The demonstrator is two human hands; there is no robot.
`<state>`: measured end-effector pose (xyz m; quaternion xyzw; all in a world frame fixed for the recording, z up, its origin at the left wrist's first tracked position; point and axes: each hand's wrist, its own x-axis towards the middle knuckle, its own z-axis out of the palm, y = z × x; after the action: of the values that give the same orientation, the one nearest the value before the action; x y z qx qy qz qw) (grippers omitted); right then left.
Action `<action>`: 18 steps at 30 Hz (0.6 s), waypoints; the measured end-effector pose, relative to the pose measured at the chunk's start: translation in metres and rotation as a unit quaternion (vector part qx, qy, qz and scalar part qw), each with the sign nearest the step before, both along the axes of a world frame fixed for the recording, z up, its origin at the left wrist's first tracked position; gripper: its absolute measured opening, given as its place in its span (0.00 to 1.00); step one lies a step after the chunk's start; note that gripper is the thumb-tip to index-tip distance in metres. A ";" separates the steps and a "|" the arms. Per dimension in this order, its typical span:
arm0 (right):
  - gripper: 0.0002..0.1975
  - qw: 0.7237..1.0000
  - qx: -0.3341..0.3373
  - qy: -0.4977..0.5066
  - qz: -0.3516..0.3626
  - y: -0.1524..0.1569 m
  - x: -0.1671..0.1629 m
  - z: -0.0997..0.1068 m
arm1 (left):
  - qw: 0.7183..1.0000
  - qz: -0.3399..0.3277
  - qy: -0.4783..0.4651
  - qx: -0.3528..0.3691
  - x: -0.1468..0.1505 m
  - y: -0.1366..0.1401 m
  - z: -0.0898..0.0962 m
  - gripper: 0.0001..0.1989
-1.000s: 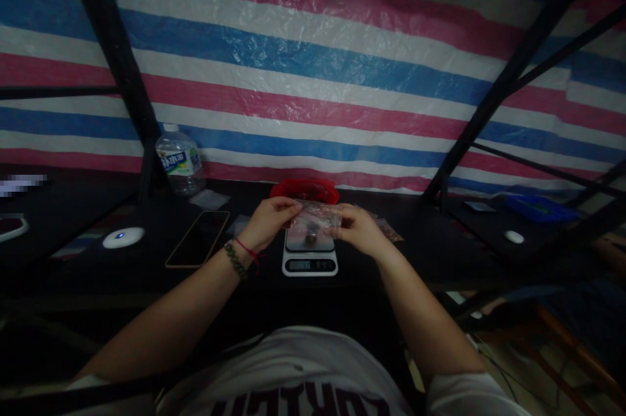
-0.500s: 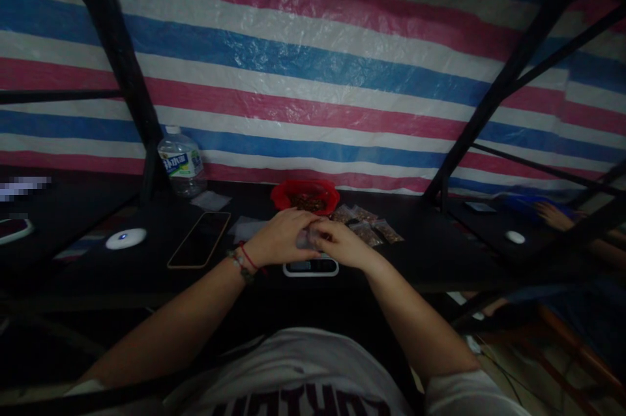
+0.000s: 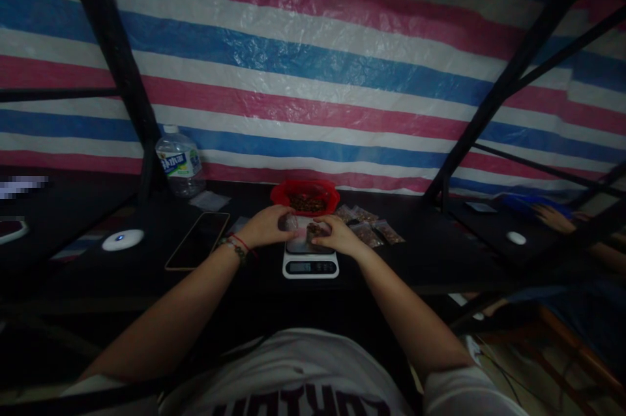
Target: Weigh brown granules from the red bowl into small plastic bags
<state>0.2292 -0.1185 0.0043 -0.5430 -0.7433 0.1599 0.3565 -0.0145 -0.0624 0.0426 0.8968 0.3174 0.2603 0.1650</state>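
The kitchen scale [image 3: 311, 267] has a white body and a lit display, and both my hands are over its platform. My left hand [image 3: 264, 228] is curled at the platform's left side around a clear plastic piece [image 3: 289, 222], seemingly a small bag. On the right, my right hand [image 3: 340, 237] has thumb and fingers closed about a small container of brown pieces [image 3: 317, 231]; its exact kind is too dim to make out. Just behind is a red bowl [image 3: 278, 194] with more brown pieces inside.
Several filled zip bags [image 3: 366, 233] lie right of the scale. To the left are a phone [image 3: 198, 241], flat clear bags [image 3: 210, 200], a white round device [image 3: 123, 240] and a plastic bottle [image 3: 180, 165]. Another person's hand [image 3: 552, 217] shows far right, beside a blue container [image 3: 523, 204].
My hands were together over the scale around something translucent. They have parted left and right, uncovering part of the platform, the display and the container of brown pieces.
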 end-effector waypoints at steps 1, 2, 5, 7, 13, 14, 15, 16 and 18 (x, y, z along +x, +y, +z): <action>0.25 1.000 0.004 0.001 -0.002 0.001 -0.002 -0.002 | 1.000 -0.001 0.000 -0.003 0.000 0.001 -0.001 0.29; 0.23 1.000 0.006 0.006 -0.002 0.002 -0.003 -0.003 | 1.000 -0.001 -0.002 -0.006 0.000 0.003 -0.002 0.29; 0.19 0.999 -0.008 0.046 0.002 0.004 -0.004 -0.003 | 1.000 -0.001 -0.004 -0.007 0.000 0.005 -0.004 0.30; 0.18 0.996 -0.032 0.085 0.009 0.003 -0.004 0.000 | 1.000 0.002 -0.002 -0.007 0.001 0.004 -0.005 0.31; 0.21 0.984 -0.027 0.173 0.037 -0.001 -0.007 0.004 | 1.000 0.013 -0.019 -0.008 0.013 -0.011 -0.004 0.31; 0.22 0.981 -0.024 0.189 0.041 -0.002 -0.008 0.004 | 1.000 0.012 -0.027 -0.010 0.015 -0.013 -0.004 0.31; 0.24 0.978 -0.021 0.201 0.041 -0.003 -0.009 0.005 | 0.999 0.012 -0.036 -0.011 0.017 -0.016 -0.004 0.31; 0.24 0.978 -0.017 0.207 0.036 -0.004 -0.009 0.006 | 0.999 0.013 -0.046 -0.012 0.020 -0.019 -0.004 0.31; 0.23 0.980 -0.004 0.199 0.024 -0.008 -0.011 0.011 | 0.998 0.019 -0.063 -0.012 0.023 -0.023 -0.005 0.31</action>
<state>0.2182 -0.1263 0.0154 -0.4837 -0.6697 0.2766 0.4910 0.0086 -0.0849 0.0379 0.8703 0.3263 0.3157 0.1910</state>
